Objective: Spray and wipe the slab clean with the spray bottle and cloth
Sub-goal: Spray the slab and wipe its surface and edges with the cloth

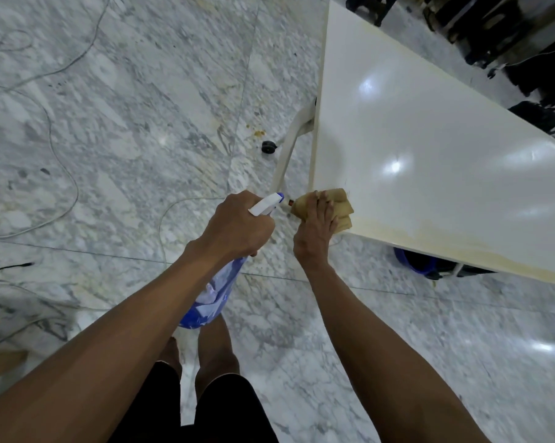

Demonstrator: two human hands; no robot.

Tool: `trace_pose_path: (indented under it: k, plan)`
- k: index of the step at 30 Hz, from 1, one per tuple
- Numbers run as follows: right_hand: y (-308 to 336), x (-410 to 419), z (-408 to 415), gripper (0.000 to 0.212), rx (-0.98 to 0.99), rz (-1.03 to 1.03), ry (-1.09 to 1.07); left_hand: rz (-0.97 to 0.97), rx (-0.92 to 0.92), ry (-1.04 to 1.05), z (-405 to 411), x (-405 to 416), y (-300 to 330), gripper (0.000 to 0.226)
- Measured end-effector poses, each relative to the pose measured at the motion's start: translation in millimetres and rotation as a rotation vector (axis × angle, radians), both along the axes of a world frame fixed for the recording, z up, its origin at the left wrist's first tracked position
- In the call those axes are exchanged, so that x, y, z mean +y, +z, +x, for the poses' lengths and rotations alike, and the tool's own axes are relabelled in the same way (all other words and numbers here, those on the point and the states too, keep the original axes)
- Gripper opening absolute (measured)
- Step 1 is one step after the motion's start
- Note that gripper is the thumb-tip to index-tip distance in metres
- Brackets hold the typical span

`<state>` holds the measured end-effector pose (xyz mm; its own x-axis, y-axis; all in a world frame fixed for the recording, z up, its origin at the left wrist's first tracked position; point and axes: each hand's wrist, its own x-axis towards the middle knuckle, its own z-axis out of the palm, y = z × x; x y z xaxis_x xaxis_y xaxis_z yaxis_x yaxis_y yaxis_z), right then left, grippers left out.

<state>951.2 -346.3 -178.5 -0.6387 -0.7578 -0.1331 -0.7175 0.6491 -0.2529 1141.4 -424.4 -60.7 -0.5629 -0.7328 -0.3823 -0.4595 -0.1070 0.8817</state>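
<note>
A glossy white slab (429, 148) forms a tabletop at the right, with yellowish staining along its near edge. My right hand (316, 230) presses a folded tan cloth (340, 206) onto the slab's near left corner, fingers spread over it. My left hand (237, 228) grips the neck of a blue spray bottle (210, 295). Its white trigger head (268, 204) points toward the cloth, and its body hangs below my fist.
The slab stands on white legs (289, 148) over a grey marble floor (126, 123). Cables (51, 135) trail across the floor at the left. A black caster (268, 146) sits by the leg. A blue tub (413, 262) lies under the slab. Dark furniture (509, 43) stands beyond it.
</note>
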Motion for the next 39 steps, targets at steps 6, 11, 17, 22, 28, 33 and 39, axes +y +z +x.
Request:
trace_pose_path:
  k: [6,11,17,22,28,33,39]
  plan:
    - [30.5,55.2,8.3,0.068,-0.372,-0.257,-0.085,-0.018,-0.016,-0.058,-0.2,6.3,30.4,0.021]
    - [105.2,74.4,-14.8,0.035,-0.918,-0.627,-0.653,-0.013,-0.070,-0.149,-10.8,12.8,73.3,0.022]
    - [173.6,102.4,-51.7,0.050,-1.633,-1.104,-0.827,0.028,-0.021,-0.124,-37.1,11.3,130.1,0.040]
    - [184.4,82.3,-92.0,0.040,-1.575,-1.130,-0.648,-0.010,0.001,-0.089,-75.4,7.1,159.6,0.041]
    - [173.9,21.6,-169.0,0.067,-1.561,-1.070,-0.689,-0.038,-0.040,0.043,-136.2,-1.3,155.9,0.039]
    - [157.5,-17.8,-229.5,0.071,-1.709,-0.832,-0.543,-0.001,-0.112,0.244,-190.3,6.8,137.7,0.032]
    - [162.6,-54.1,-249.0,0.055,-1.905,-0.405,-0.255,0.068,-0.167,0.496,-226.6,31.6,128.7,0.021]
